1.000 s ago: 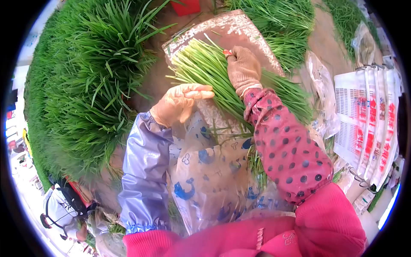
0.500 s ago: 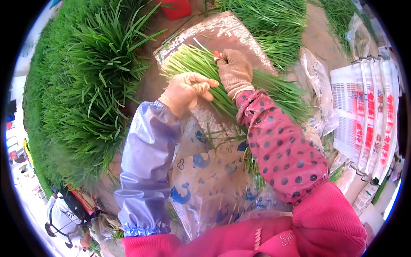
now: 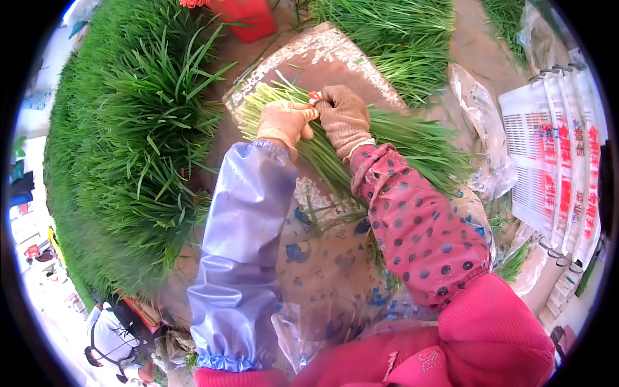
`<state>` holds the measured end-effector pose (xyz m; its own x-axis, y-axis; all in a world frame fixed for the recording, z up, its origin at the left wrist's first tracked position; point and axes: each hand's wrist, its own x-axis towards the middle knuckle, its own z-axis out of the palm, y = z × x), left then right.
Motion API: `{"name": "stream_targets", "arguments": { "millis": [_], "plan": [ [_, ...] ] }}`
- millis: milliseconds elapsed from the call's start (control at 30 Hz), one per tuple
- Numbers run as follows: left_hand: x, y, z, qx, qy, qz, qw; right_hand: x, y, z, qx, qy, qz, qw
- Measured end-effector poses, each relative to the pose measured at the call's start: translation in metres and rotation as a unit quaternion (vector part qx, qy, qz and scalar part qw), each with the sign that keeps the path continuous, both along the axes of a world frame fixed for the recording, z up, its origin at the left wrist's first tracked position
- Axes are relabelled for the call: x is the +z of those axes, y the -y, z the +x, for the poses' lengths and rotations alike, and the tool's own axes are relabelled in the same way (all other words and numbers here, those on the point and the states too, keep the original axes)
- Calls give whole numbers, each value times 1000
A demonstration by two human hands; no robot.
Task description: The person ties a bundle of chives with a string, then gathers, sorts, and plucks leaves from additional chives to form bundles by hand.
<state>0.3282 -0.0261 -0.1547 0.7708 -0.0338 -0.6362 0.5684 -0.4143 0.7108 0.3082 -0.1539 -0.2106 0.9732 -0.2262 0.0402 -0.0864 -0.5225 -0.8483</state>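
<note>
A bundle of green stalks (image 3: 412, 138) lies across a board with a pale patterned border (image 3: 358, 51), its pale ends to the upper left. My left hand (image 3: 284, 122), in a light rubber glove, is closed at the bundle's pale end; its curled fingers meet the red tie. My right hand (image 3: 345, 116), in a brown knit glove, pinches the red tie (image 3: 315, 97) on top of the stalks. The fingertips of both hands nearly touch there. What lies under the fingers is hidden.
Dense upright greens (image 3: 129, 142) fill the left side. More cut greens (image 3: 393, 32) lie at the top, near a red container (image 3: 248, 19). White printed bags (image 3: 554, 155) hang at right beside clear plastic (image 3: 477, 116). Another person (image 3: 116, 335) is at the lower left.
My left hand has moved up and right to the tie, and its fingers have closed. My right hand stays at the tie, slightly lower left in view. The view has shifted a little.
</note>
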Motion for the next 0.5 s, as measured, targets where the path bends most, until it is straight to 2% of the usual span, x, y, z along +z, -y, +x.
{"name": "stream_targets", "arguments": {
  "millis": [100, 200, 300, 500],
  "plan": [
    [1, 0, 10, 13, -51, -15, 999, 0, 3, 2, 5, -12, -24, 1000],
    [3, 4, 15, -8, -77, 27, 997, -6, 6, 1, 27, 21, -5, 999],
    [11, 11, 23, -21, -128, 125, 984, -9, 7, 1, 38, 62, 19, 997],
    [4, 8, 25, 33, -154, 87, 984, -10, 12, 0, 95, 121, 26, 988]
  ]
}}
